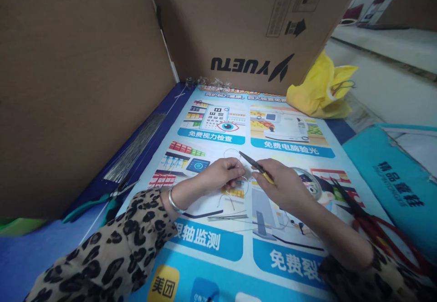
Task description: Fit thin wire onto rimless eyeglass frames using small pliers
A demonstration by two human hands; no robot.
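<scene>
My left hand (229, 173) is closed in a pinch on a thin bent wire (232, 149), which curves up in a loop above the fingers and hangs in curls below them. In my right hand (278, 181) is a pair of pliers (254, 162) with dark pointed jaws and yellow handles. Their tip points up and left, close to the wire loop; whether it touches the wire I cannot tell. Several short straight wires (228, 217) lie on the printed poster (247, 202) below my hands.
Cardboard panels (252, 24) stand at the back and left. A bundle of straight wires (134, 149), teal-handled pliers (111, 197) and bent wire pieces (218, 83) lie leftward and behind. Red-handled scissors (392, 240), a teal shoebox (403, 179) and a yellow bag (317, 90) are right.
</scene>
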